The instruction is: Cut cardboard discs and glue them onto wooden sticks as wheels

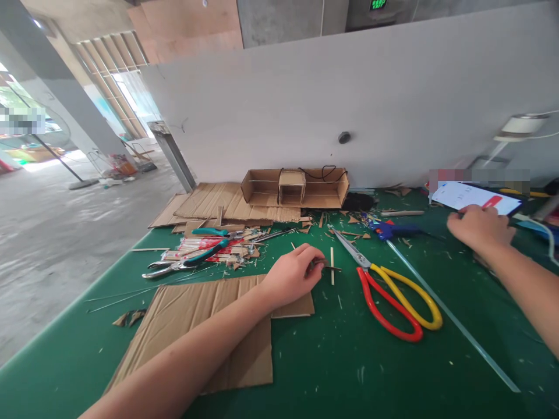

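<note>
thumb and fingers of the left hand (pixel 294 270) are closed in a small pinch on a thin brown strip (pixel 336 269), and one end pokes out to the right. just at that end, a pale stick (pixel 332 257) lies on the green table (pixel 314 366). i cannot tell if the two touch. the right hand (pixel 480 227) is well apart, at the near edge of the phone (pixel 465 195). its fingers reach over the lit screen, but i cannot tell if they hold the phone or just tap it.

a soft pinch seems best for the strip, as it looks thin and might snap. it is good to hold it low and flat, and not bump the pale stick. the right hand should be light too, so the phone does not slide. the big scissors (pixel 361 260) lie between the hands, so mind the blades. the blue glue gun (pixel 386 230) lies just beside them. its tip could be hot, so go wide around it.
</note>
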